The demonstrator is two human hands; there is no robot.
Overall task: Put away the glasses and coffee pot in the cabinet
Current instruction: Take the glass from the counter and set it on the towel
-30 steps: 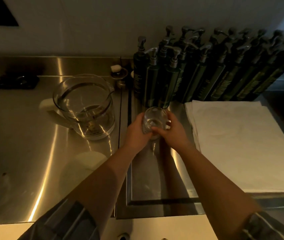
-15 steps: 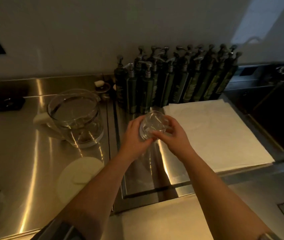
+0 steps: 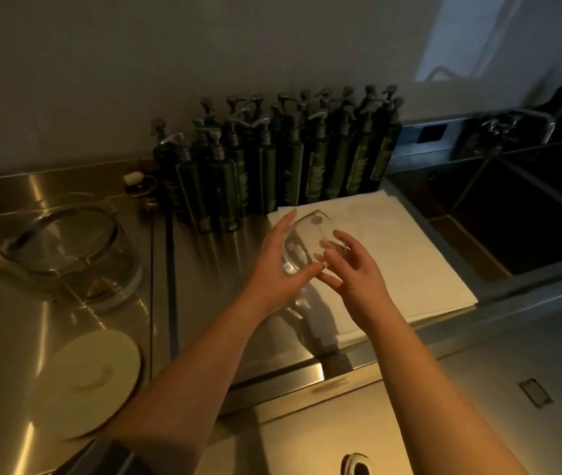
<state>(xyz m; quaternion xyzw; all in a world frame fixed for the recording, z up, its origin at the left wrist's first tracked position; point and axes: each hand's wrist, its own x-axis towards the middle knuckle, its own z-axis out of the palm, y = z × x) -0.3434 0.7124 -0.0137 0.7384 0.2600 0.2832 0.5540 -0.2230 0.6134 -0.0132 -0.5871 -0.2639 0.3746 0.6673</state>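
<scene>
Left hand (image 3: 274, 269) fingers (image 3: 284, 222) curl round the near side of a clear glass (image 3: 310, 240), thumb under its rim. Right hand (image 3: 355, 272) fingertips (image 3: 341, 238) press the far side and base, fingers spread, loosely bent. Both hands have hold of it. Glass is tilted, mouth toward the left hand, held in the air above the edge of a white folded cloth (image 3: 410, 262) and the steel counter (image 3: 67, 320).

Labels: rows of dark green pump bottles (image 3: 272, 166) against the wall carry vertical pale-green print, too dim and blurred to read. No other legible writing.

Hard to make out: scene is dark, glass edges motion-smeared, wall thickness unclear. Coffee pot (image 3: 70, 255), clear glass with pale handle on its left, stands on the counter well left of the hands, also blurred. Flat round cream lid (image 3: 91, 382) lies nearer the camera, below the pot, partly covered by the left forearm. Small dish with a white cube (image 3: 137, 181) sits by the wall, detail lost. Sink basin (image 3: 512, 214) at right is nearly black; tap (image 3: 543, 123) above it barely resolves. Striped sleeve (image 3: 108, 457) cut off by the bottom edge.
</scene>
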